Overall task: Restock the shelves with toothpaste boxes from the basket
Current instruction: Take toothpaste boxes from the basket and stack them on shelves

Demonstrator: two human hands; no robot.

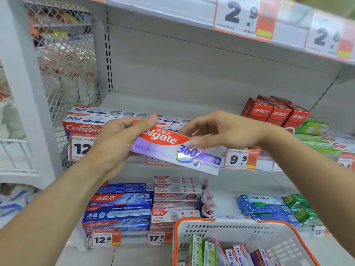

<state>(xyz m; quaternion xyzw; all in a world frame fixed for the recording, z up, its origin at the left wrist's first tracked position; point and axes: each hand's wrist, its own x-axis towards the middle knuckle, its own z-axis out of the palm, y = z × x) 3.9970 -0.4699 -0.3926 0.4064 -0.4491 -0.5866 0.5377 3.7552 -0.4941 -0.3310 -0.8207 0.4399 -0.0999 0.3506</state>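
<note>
The Colgate 360 box (172, 148) tilts in front of the middle shelf (192, 104); my left hand (117, 143) has it in a clenched grip at its left end, my right hand (217, 129) pinches its upper edge, above the basket (249, 225)

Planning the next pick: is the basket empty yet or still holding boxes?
Still holding boxes. Inside the basket, several toothpaste boxes stand on end, green ones at left and Colgate 360 ones at right.
</note>
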